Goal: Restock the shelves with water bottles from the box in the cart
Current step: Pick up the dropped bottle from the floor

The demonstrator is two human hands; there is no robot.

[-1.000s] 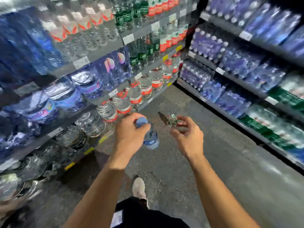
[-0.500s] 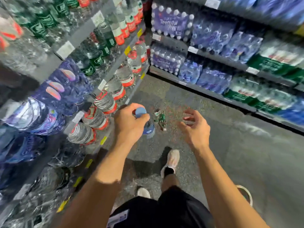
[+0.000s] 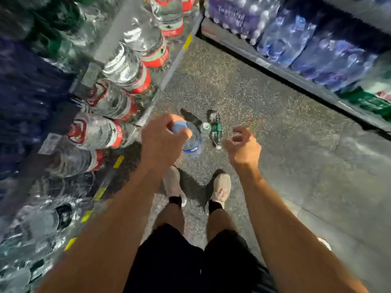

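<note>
Gripping the blue-capped water bottle (image 3: 191, 140) by its neck, your left hand (image 3: 161, 142) stays clamped; your right hand (image 3: 243, 148) hangs loosely curled, empty. Retrieve the green-labelled bottle (image 3: 214, 131) below on the floor (image 3: 275, 155), grasping its body, not the cap.

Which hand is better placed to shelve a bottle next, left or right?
Left, probably. The left hand already grips the blue-capped bottle by its top and is nearest the left-side shelves. The right hand holds nothing; the green-labelled bottle sits beyond its fingers, apparently on the floor.
</note>
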